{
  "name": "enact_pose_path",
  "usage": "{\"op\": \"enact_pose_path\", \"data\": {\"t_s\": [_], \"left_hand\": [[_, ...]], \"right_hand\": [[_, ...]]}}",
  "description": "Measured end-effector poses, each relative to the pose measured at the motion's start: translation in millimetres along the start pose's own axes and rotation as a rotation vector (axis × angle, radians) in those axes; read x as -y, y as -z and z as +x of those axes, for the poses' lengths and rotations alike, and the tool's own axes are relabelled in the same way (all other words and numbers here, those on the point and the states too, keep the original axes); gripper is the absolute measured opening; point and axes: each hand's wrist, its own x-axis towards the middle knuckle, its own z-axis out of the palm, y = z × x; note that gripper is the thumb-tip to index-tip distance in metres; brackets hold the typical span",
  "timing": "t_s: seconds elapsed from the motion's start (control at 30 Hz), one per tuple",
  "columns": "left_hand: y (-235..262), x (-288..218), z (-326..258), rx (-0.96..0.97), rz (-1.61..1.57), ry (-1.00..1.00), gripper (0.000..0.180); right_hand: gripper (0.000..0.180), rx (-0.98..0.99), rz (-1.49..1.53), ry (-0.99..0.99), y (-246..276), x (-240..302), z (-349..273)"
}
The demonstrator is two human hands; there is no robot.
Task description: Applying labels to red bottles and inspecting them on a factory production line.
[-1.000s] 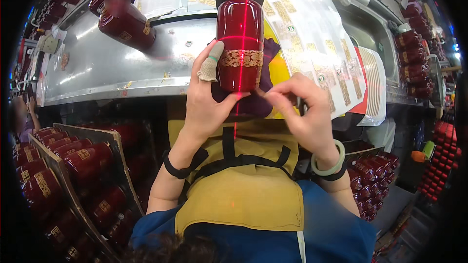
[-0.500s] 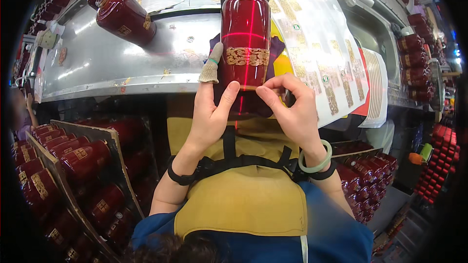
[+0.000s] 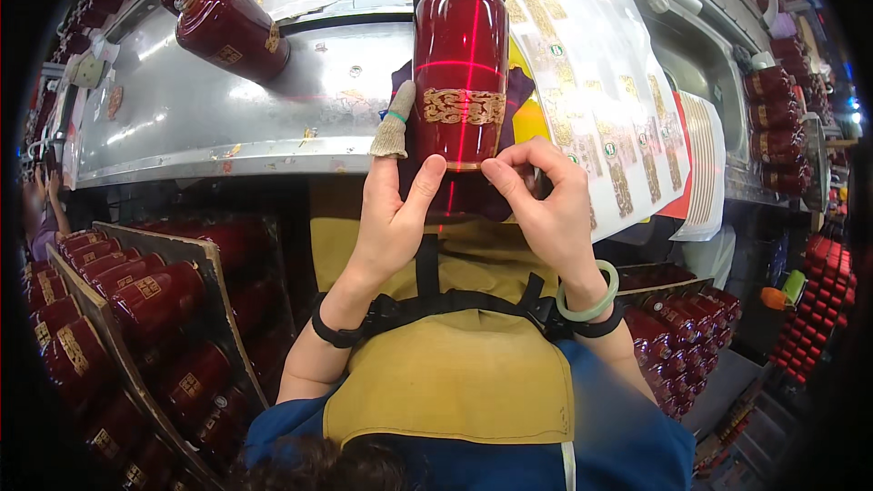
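Both hands, left hand (image 3: pixel 393 218) and right hand (image 3: pixel 546 209), grip the red bottle (image 3: pixel 459 73) beside label sheets (image 3: pixel 591 100).

The person wore a mustard-yellow apron (image 3: pixel 455 373) over a blue top (image 3: pixel 627 436), crossed by black straps (image 3: pixel 455 302). A black band (image 3: pixel 332 332) circled the left wrist, and a pale green bangle (image 3: pixel 591 295) with a black band circled the right. A knitted beige finger cot (image 3: pixel 394 132) capped one left finger.
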Motion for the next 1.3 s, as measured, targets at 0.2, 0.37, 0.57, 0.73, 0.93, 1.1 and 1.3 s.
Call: {"op": "enact_pose_path", "data": {"t_s": [0.2,0.37,0.57,0.73,0.93,1.1,1.3], "left_hand": [[-1,-2,0,-0.011,0.042,-0.007,0.065],[-1,0,-1,-0.018,0.022,0.002,0.064],[8,5,-7,-0.195,0.174,-0.122,0.047],[3,13,-12,-0.144,0.762,-0.677,0.046],[-2,21,-8,-0.140,0.871,-0.751,0.045],[2,18,-3,-0.213,0.779,-0.685,0.037],[-1,9,-4,-0.296,0.781,-0.808,0.029]], "right_hand": [[0.018,-0.008,-0.022,0.013,0,2,1],[0.021,-0.013,-0.061,0.022,-1,4,2],[0.021,-0.009,-0.074,-0.009,-1,5,2],[0.020,-0.017,-0.077,0.019,-2,4,3],[0.019,-0.025,-0.079,0.023,-3,5,3],[0.020,-0.034,-0.083,0.012,-3,5,3],[0.020,-0.031,-0.054,0.048,-3,3,4]]}}
